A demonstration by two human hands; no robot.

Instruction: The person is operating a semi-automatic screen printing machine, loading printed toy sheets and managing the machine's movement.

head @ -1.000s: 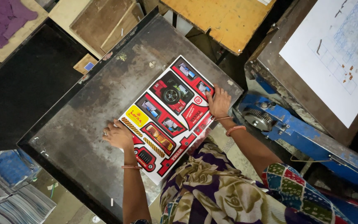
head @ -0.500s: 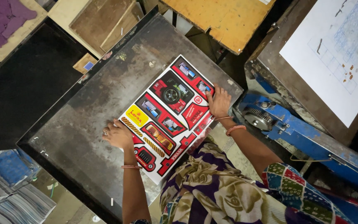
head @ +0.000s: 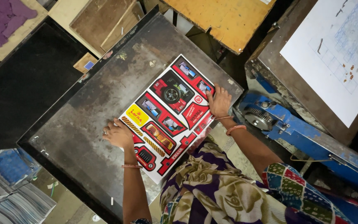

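A printed sheet (head: 166,112), red and black with pictures of toy vehicles and a yellow patch, lies at an angle on a dark, scuffed metal plate (head: 104,103). My left hand (head: 118,135) holds the sheet's near-left edge, fingers curled over it. My right hand (head: 219,101) holds the sheet's right corner near the plate's edge, fingers spread along it. Both wrists wear bangles. My patterned floral clothing fills the lower middle and hides the sheet's near corner.
A blue machine frame with a gear (head: 262,118) stands right of the plate. Above it a white sheet (head: 332,54) lies on a board. A yellow-orange board (head: 224,20) sits at the top, a black panel (head: 17,91) left, stacked printed sheets (head: 9,195) lower left.
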